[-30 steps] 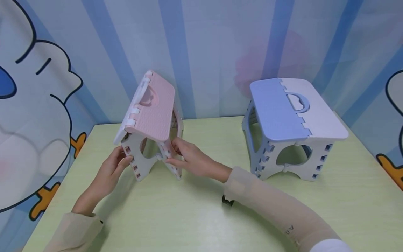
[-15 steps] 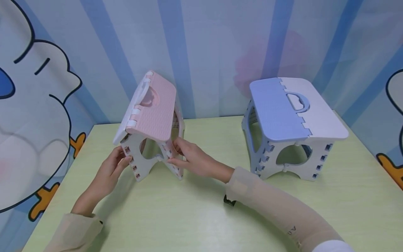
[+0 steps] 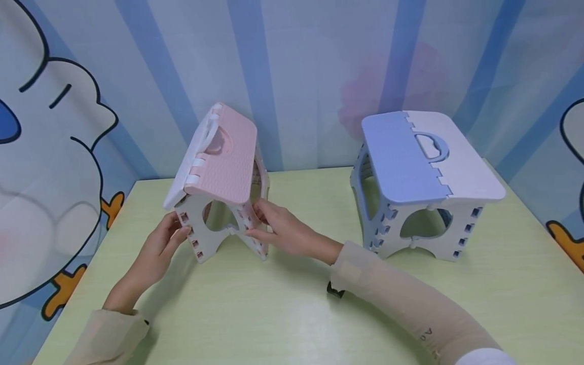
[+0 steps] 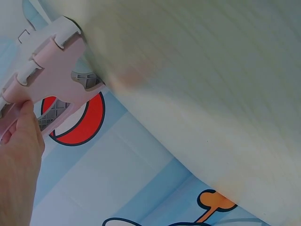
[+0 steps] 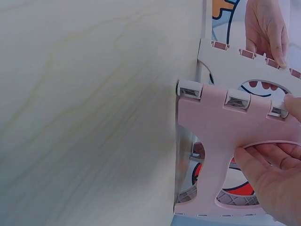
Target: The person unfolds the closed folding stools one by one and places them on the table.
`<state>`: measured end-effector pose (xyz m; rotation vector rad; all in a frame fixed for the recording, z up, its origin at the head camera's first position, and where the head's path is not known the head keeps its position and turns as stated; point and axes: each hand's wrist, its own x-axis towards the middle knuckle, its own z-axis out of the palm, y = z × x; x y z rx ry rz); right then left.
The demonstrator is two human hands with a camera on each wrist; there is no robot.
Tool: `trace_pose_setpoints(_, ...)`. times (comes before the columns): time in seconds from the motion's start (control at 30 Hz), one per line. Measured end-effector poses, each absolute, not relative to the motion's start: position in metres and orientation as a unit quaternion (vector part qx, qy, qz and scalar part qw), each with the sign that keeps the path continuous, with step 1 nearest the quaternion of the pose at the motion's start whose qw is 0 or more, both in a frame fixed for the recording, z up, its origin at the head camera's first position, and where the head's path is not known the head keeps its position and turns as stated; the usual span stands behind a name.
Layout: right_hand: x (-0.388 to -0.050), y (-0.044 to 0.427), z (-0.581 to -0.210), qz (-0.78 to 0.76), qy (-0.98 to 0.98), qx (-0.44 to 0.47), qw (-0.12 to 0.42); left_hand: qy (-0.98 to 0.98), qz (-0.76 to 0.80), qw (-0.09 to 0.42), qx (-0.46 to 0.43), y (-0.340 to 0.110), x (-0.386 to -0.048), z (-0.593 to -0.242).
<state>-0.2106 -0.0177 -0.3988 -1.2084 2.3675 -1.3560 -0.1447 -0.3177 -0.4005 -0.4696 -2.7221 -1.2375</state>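
Observation:
A pink and white folding stool (image 3: pixel 228 170) stands partly folded at the left of the table, its two seat halves peaked like a roof. My left hand (image 3: pixel 157 253) grips the edge of its left leg panel, fingers behind and thumb in front. On the other side, my right hand (image 3: pixel 287 230) holds the right leg panel. In the right wrist view, the right hand's fingers (image 5: pixel 254 165) reach into the opening of the pink leg panel (image 5: pixel 211 122), thumb at its hinged edge. The left wrist view catches my left hand (image 4: pixel 21 160) on a pink panel (image 4: pixel 54 70).
A blue and white folding stool (image 3: pixel 401 167) stands fully unfolded at the right, its seat flat with a blue handle (image 3: pixel 440 149). Both stools rest on a pale green table (image 3: pixel 274 314). A striped blue backdrop (image 3: pixel 301 86) with cartoon figures hangs close behind the table.
My right hand has shifted slightly to the right, taking the right leg panel with it. The stool has spread a little wider. My left hand has stayed nearly still.

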Motion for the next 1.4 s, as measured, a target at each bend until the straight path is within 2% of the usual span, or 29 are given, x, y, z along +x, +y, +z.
trace_pose_setpoints(1.4, -0.210, -0.003, -0.399, -0.443, 0.801, -0.398, 0.065, -0.897, -0.411, 0.060, -0.153, -0.319, -0.144, -0.399)
